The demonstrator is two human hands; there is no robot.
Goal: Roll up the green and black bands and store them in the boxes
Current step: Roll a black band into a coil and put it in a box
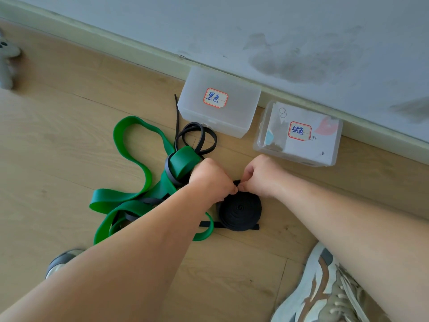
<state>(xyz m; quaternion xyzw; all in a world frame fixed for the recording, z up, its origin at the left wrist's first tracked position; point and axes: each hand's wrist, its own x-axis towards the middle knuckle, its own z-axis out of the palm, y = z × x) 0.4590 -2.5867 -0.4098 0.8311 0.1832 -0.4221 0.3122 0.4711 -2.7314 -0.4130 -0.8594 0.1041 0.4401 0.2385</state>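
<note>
A black band (240, 211) lies rolled into a flat coil on the wooden floor, with a loose tail running under it. My left hand (212, 178) and my right hand (261, 176) meet just above the coil, both pinching its outer end. A wide green band (130, 159) sprawls in loose loops to the left, tangled with a thinner black band (197, 138). Two closed translucent boxes stand by the wall: the left box (220, 105) and the right box (299, 135), each with a handwritten label.
A skirting board (130, 46) and the wall run diagonally behind the boxes. My shoes show at the bottom left (61, 261) and bottom right (325, 291). A grey soft toy (7, 59) lies at the far left edge.
</note>
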